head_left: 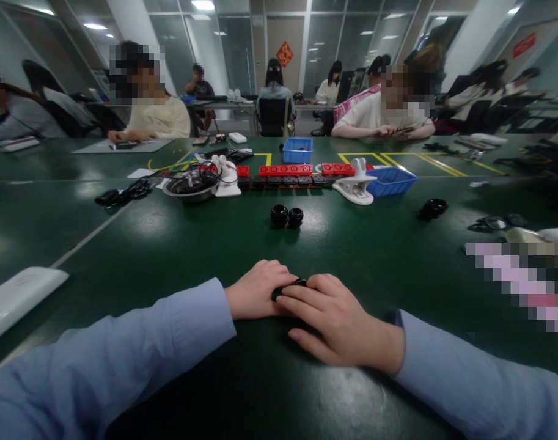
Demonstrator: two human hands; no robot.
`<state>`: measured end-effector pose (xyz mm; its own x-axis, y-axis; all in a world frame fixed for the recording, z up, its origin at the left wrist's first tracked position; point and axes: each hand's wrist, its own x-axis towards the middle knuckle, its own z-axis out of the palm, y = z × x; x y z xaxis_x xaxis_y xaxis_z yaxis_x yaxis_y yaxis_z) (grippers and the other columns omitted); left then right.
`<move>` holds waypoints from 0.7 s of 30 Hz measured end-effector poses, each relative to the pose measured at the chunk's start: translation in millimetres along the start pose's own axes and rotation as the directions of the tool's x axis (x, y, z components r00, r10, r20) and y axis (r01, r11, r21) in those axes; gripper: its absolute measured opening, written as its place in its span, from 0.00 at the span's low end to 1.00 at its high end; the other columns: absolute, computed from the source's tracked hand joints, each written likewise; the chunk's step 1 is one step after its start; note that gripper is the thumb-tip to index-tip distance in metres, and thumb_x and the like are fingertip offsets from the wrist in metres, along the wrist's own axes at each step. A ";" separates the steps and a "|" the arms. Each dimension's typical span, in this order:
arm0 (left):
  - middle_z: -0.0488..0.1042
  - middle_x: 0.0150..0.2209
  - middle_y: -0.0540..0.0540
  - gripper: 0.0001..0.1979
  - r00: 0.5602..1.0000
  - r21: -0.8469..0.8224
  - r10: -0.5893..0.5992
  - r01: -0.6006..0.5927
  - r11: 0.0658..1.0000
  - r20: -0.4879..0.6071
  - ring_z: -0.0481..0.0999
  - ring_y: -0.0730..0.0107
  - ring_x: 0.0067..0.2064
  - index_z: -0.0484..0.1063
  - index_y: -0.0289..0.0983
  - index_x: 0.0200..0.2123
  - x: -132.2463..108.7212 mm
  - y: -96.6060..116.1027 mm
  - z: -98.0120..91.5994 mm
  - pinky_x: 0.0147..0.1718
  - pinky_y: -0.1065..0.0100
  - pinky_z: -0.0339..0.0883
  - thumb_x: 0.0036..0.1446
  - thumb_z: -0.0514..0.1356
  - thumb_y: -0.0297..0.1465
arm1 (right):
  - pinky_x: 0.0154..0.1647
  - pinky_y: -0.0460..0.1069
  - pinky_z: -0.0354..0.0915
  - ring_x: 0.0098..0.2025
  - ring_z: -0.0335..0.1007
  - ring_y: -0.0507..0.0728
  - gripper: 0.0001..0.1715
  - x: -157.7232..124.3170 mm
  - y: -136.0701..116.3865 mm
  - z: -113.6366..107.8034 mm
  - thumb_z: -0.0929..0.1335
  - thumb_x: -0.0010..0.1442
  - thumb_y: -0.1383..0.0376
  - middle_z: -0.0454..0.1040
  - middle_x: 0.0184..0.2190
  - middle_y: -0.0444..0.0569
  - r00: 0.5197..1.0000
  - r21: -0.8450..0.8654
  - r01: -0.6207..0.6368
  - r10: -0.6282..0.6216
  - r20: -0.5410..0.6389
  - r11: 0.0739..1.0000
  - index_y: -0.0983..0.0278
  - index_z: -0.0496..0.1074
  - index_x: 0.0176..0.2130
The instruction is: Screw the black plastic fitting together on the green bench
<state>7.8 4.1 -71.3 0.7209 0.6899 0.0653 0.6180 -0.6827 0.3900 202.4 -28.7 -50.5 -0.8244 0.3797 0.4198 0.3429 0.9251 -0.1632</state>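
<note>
My left hand [256,292] and my right hand [334,321] rest together on the green table [168,244], close to its near edge. Both have their fingers curled round one small black part [291,285], of which only a sliver shows between the fingertips. Both forearms, in light blue sleeves, lie on the table. Two small black round parts [286,216] stand side by side farther out, in line with my hands.
A metal bowl of cables [190,184], red and black strips [285,174], a white clip [356,182] and two blue bins [390,181] sit mid-table. Another black part [433,208] lies to the right, a white slab [17,297] at left. Several people sit across the table.
</note>
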 end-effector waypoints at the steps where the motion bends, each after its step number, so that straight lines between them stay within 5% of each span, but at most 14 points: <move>1: 0.69 0.34 0.50 0.11 1.000 -0.008 0.002 -0.002 1.000 0.002 0.66 0.66 0.38 0.70 0.38 0.34 0.0 -0.3 -0.1 0.37 0.65 0.56 0.52 0.62 0.38 | 0.39 0.55 0.58 0.40 0.60 0.59 0.21 -0.6 0.0 0.3 0.58 0.64 0.59 0.70 0.45 0.53 1.000 0.007 0.021 -0.021 0.011 1.000 0.68 0.68 0.50; 9: 0.70 0.35 0.51 0.13 1.000 -0.046 -0.011 0.011 0.999 0.001 0.67 0.66 0.40 0.70 0.38 0.38 -0.5 0.4 -2.2 0.39 0.66 0.56 0.49 0.64 0.36 | 0.30 0.51 0.55 0.32 0.59 0.56 0.16 -4.5 1.9 -1.3 0.58 0.65 0.65 0.72 0.31 0.50 0.992 0.015 0.127 -0.127 -0.027 0.992 0.68 0.72 0.41; 15: 0.70 0.35 0.50 0.20 1.000 -0.100 -0.001 0.000 0.995 -0.006 0.67 0.66 0.39 0.70 0.39 0.39 -1.2 -0.7 -2.9 0.39 0.66 0.56 0.48 0.64 0.46 | 0.28 0.50 0.53 0.25 0.53 0.54 0.28 -6.5 19.1 -4.4 0.54 0.67 0.62 0.65 0.20 0.48 0.997 0.008 0.037 -0.036 -0.063 0.999 0.66 0.68 0.22; 21: 0.71 0.37 0.48 0.23 1.000 -0.067 -0.006 0.007 0.998 0.008 0.67 0.63 0.41 0.71 0.39 0.41 -1.6 1.0 -3.5 0.40 0.65 0.56 0.46 0.65 0.48 | 0.41 0.54 0.60 0.39 0.62 0.59 0.24 -5.3 58.8 6.4 0.54 0.68 0.59 0.71 0.42 0.54 0.947 0.004 -0.321 0.321 -0.017 0.947 0.70 0.70 0.47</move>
<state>6.1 3.1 -67.9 0.7192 0.6925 0.0558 0.6007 -0.6603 0.4507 224.0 23.7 -68.0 -0.6632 0.6560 0.3604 0.5874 0.7545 -0.2927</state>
